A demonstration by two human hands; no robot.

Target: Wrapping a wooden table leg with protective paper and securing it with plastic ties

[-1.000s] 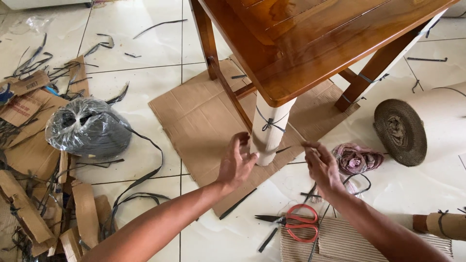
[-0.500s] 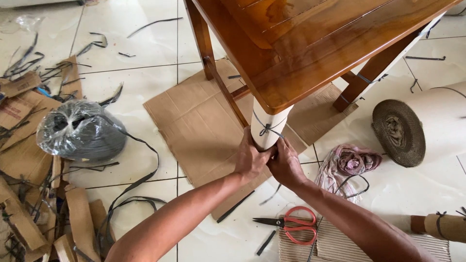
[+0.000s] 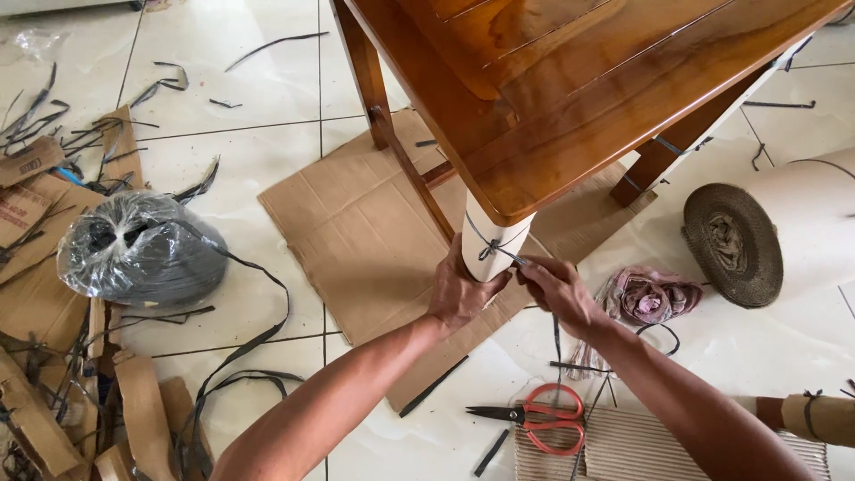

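A polished wooden chair (image 3: pixel 579 80) stands on a flattened cardboard sheet (image 3: pixel 356 232). Its near front leg is wrapped in pale paper (image 3: pixel 485 233), with a grey strap knotted around it (image 3: pixel 492 245). My left hand (image 3: pixel 459 289) grips the bottom of this wrapped leg. My right hand (image 3: pixel 552 287) pinches a length of grey strap (image 3: pixel 557 334) just right of the leg; the strap hangs down from the fingers toward the floor.
Red-handled scissors (image 3: pixel 534 419) lie on corrugated card near me. A bag-wrapped coil of grey strap (image 3: pixel 138 248) sits at left among cardboard scraps. A big roll of corrugated paper (image 3: pixel 739 240) and a pink cloth (image 3: pixel 650 294) lie at right.
Both hands closed in on the wrapped leg from apart. My right hand has since drawn back to the right, pulling a strap, while the left stays on the leg.
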